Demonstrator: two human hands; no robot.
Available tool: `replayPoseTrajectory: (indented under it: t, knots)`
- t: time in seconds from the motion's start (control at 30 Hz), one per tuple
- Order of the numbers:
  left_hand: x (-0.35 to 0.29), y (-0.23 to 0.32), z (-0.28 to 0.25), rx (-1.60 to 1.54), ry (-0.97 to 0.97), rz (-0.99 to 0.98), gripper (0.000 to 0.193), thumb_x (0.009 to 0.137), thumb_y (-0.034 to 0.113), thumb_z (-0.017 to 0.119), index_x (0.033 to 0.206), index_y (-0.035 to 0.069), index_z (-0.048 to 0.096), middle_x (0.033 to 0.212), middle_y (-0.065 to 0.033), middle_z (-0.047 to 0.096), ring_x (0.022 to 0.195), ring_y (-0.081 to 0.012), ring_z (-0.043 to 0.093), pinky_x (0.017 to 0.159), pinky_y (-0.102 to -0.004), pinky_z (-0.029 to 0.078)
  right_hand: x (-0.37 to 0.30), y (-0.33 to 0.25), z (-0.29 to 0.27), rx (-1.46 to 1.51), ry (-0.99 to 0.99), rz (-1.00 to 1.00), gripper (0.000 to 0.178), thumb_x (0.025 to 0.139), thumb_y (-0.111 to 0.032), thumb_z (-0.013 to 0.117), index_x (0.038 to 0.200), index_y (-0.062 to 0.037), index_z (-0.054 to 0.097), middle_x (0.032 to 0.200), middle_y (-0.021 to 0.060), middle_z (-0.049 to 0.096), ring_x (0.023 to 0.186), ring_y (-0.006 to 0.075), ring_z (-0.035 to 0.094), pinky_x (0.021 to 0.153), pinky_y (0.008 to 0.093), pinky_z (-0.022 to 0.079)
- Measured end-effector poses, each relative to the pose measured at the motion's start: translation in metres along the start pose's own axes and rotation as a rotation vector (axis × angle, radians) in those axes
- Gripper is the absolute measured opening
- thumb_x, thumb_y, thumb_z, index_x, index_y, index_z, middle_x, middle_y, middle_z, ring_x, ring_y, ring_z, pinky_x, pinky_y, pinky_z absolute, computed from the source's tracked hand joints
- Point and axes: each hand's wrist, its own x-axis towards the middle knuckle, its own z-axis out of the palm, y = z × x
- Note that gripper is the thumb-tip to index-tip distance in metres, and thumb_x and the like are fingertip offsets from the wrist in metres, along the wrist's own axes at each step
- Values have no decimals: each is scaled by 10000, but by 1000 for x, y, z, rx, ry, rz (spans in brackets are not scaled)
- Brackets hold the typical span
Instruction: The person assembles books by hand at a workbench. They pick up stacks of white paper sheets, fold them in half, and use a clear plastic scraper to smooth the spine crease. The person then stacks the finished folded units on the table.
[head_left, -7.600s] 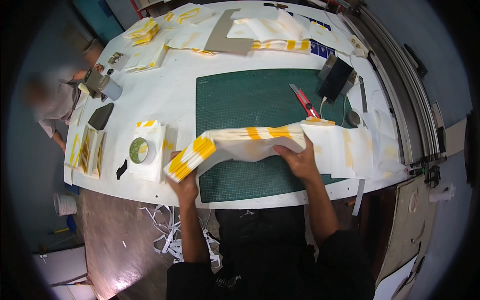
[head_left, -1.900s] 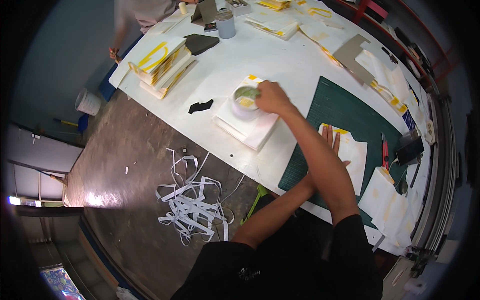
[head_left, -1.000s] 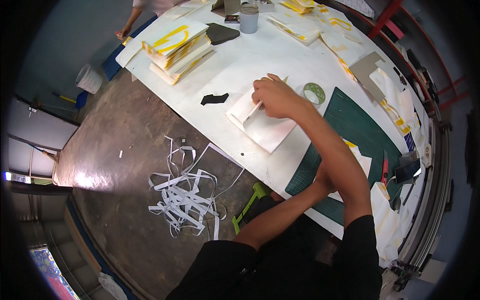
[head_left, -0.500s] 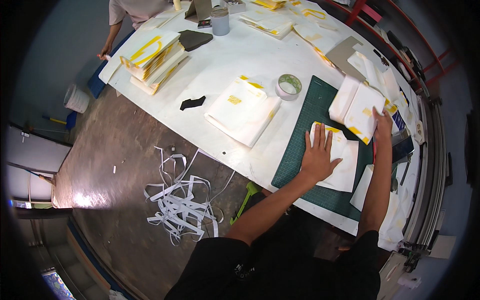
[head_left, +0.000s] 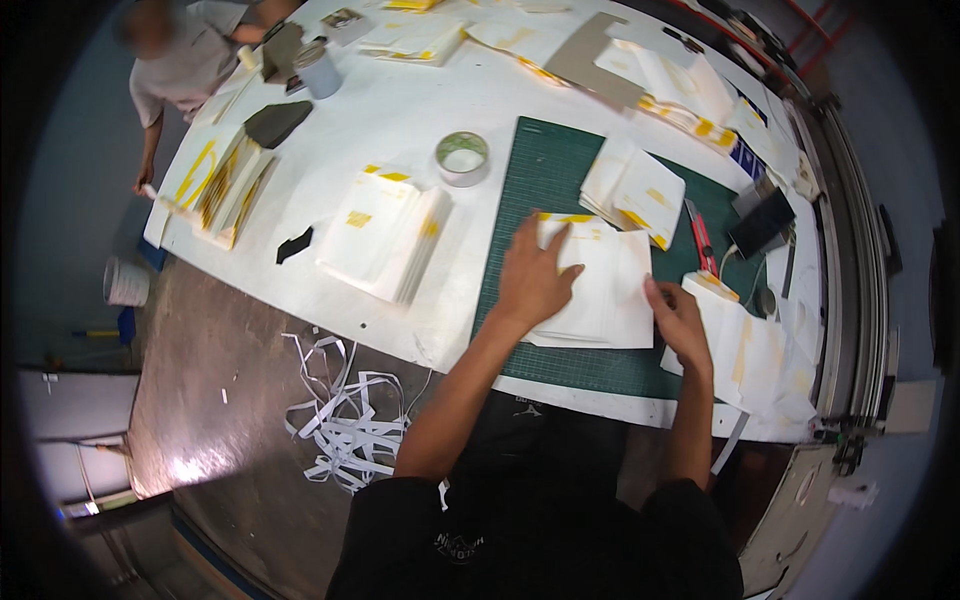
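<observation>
Left hand splayed open on the packet, right hand at its edge, grip unclear; stack seemingly done, bundle perhaps pending.

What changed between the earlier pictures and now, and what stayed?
The tape roll moved right, from the paper stack to the table. The right hand released the folded bundle onto the green mat and moved to the right edge of the white paper. The left hand still rests on that paper; the red cutter stayed.
</observation>
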Motion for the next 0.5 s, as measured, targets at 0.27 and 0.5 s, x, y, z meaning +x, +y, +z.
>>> replayPoseTrajectory:
  t: [0.27, 0.5]
  knots:
    - [16, 24, -15, -48, -85, -544, 1021, 683, 505, 906, 1383, -79, 447, 1235, -281, 612, 1081, -407, 670, 865, -450, 581, -1, -14, 20, 225, -138, 62, 641, 902, -486, 742, 1063, 133, 695, 859, 156, 712, 742, 175, 655, 647, 303, 507]
    - [24, -6, -17, -416, -246, -417, 873, 595, 432, 955, 1188, -117, 625, 1122, -259, 724, 1003, -359, 737, 903, -397, 576, -19, -9, 40, 195, -114, -85, 601, 872, -449, 743, 1078, 114, 714, 974, 270, 749, 922, 348, 743, 843, 417, 548]
